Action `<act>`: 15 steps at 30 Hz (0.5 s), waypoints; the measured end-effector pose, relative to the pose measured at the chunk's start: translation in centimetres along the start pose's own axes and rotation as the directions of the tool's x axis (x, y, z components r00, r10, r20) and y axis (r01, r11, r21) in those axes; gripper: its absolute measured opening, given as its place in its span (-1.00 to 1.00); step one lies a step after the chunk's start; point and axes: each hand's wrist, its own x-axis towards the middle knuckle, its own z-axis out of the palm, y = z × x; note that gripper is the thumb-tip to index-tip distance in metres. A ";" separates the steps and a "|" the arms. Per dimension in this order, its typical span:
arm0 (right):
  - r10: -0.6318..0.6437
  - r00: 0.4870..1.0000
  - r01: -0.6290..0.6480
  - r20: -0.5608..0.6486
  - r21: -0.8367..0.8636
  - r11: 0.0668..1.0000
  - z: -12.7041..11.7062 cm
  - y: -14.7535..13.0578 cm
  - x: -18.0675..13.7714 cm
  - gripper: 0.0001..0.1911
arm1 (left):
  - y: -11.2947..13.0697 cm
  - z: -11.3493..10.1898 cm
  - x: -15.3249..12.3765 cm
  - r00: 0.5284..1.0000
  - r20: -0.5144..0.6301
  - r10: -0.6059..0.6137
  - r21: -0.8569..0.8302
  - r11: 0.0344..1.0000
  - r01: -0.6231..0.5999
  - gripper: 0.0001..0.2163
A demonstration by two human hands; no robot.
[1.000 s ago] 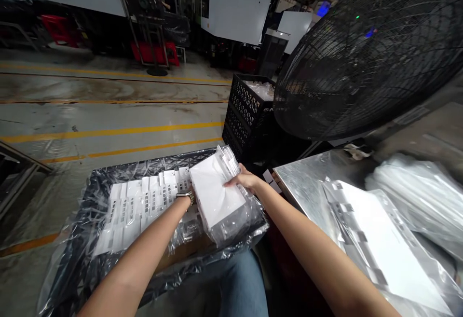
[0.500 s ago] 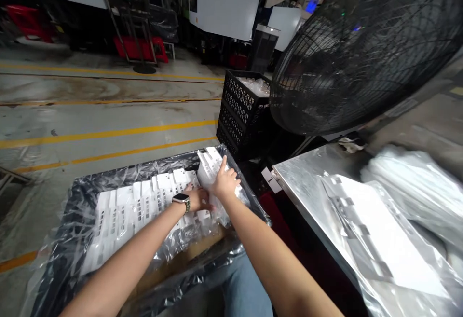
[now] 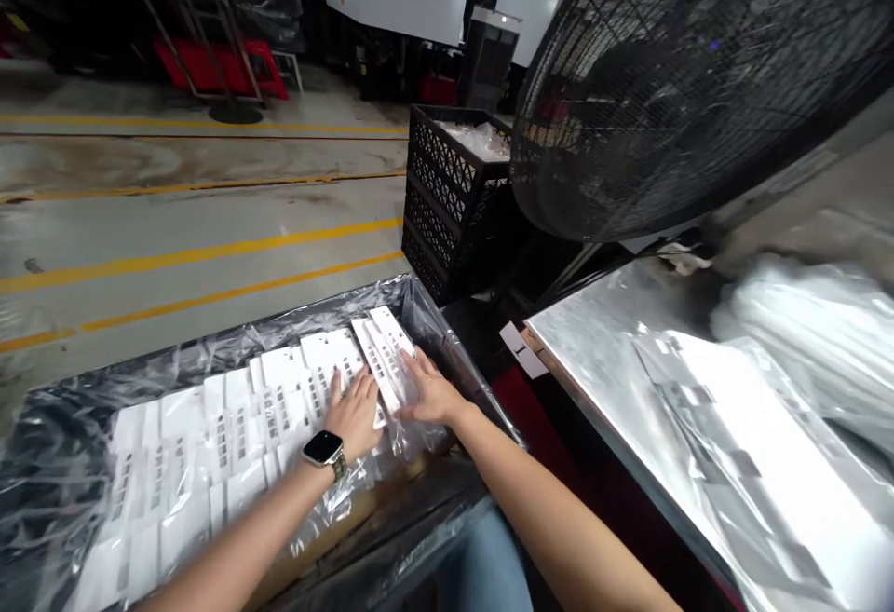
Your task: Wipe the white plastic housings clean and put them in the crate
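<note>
Flat white plastic parts [image 3: 230, 430] with rows of small dark slots stand packed in a row, leaning on one another, in a crate lined with clear plastic film [image 3: 174, 360]. My left hand [image 3: 355, 412], a watch on its wrist, lies with fingers stretched over the parts near the right end of the row. Fingers spread, my right hand [image 3: 434, 395] rests against the rightmost white parts [image 3: 383, 342], which tilt at the crate's right end. Its fingertips touch their right side; neither hand is wrapped round a part.
A metal-topped table [image 3: 593, 323] with a number tag [image 3: 523, 349] stands at the right, bearing bagged white parts [image 3: 775, 435] and a heap of clear plastic bags [image 3: 824, 323]. Beyond the crate are stacked black crates [image 3: 447, 193] and a large fan [image 3: 629, 100]. Yellow lines cross the floor.
The rightmost white parts have gone lower into the crate, beside the row. My right hand has come down with them and its fingers have spread. My left hand now lies on top of the parts.
</note>
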 end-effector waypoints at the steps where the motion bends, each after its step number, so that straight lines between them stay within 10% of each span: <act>1: -0.001 0.999 0.002 0.037 -0.024 1.000 0.1 0.0 -0.2 0.44 | -0.1 -0.1 0.1 1.000 -0.002 -0.009 -0.001 1.000 0.009 -0.38; 4: -0.001 0.997 0.009 0.079 -0.104 0.995 0.6 -0.2 -0.4 0.54 | 0.4 -0.9 0.1 0.999 0.005 -0.038 0.000 0.999 0.038 -0.37; 10: -0.080 0.997 0.074 -0.020 -0.207 0.976 1.0 -1.3 0.6 0.04 | 4.8 -3.0 -4.5 0.988 0.154 0.010 -0.089 0.996 0.004 -0.53; 15: -0.062 0.997 0.047 -0.052 -0.241 0.969 1.1 -3.3 -2.1 -0.05 | 4.5 -1.0 -8.7 0.815 0.567 0.120 -0.245 0.969 0.028 -0.81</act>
